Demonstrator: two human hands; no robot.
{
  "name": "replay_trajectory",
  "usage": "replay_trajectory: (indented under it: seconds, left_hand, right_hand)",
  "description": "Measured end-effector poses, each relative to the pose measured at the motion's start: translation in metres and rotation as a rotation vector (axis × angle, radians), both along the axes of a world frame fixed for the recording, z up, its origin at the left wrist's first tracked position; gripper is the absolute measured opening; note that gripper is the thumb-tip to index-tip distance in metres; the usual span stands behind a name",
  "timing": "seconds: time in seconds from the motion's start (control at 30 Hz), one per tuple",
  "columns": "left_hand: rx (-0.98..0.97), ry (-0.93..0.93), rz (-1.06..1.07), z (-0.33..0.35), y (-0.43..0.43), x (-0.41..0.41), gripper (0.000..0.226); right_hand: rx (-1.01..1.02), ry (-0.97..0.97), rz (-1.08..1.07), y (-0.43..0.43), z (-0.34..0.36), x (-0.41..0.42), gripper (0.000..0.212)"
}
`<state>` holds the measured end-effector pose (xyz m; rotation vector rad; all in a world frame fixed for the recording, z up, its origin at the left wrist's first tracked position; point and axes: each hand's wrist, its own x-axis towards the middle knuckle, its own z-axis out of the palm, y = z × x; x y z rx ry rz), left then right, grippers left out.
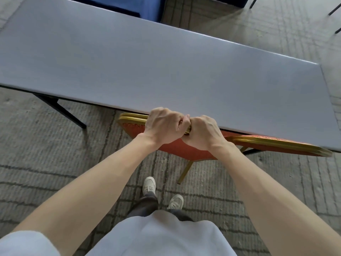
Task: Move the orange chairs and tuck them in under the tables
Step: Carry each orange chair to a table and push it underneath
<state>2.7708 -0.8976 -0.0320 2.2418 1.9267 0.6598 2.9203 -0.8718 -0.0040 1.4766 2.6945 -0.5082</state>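
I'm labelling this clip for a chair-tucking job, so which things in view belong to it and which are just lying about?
Part of the job: orange padded chair with gold metal frame; long pale grey table; left hand and right hand, both hands gripping the chair's top rail.
Just there: blue upholstered seat beyond the table; grey patterned carpet.

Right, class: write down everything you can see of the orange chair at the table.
The orange chair has an orange-red padded back with a faint pattern, edged by a ridged, gold, metal-looking frame. One thin gold leg reaches the floor. The seat is hidden beneath the grey table, whose near edge overlaps the top of the backrest. The left hand and right hand hold the top rail side by side at its middle.
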Motion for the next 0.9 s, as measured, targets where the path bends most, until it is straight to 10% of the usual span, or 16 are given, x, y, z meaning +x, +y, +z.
replay_trajectory:
  seconds: [0.9]
  left_hand:
    - [-0.045,0.015,0.021,-0.048,0.035,-0.007,0.056]
  right_hand:
    - [-0.084,-0.171,0.054,0.044,-0.027,-0.01,0.025]
